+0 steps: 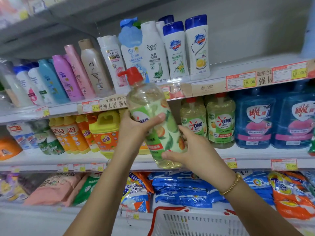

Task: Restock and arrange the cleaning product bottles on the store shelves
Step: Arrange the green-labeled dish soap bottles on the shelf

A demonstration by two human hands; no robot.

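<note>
A tall clear OMO bottle (153, 116) of yellow liquid, with a red pump top and a green fruit label, is held tilted in front of the middle shelf (247, 153). My left hand (136, 128) grips its middle, thumb across the label. My right hand (189, 149) holds its lower part near the base. Two matching OMO bottles (208, 123) stand upright on the middle shelf just right of the held one.
Large blue detergent jugs (272, 118) stand at the right of the middle shelf, yellow and orange bottles (88, 133) at its left. Shampoo bottles (153, 51) line the upper shelf. Detergent bags (187, 189) fill the lower shelf. A white basket with red handles (196, 222) sits below.
</note>
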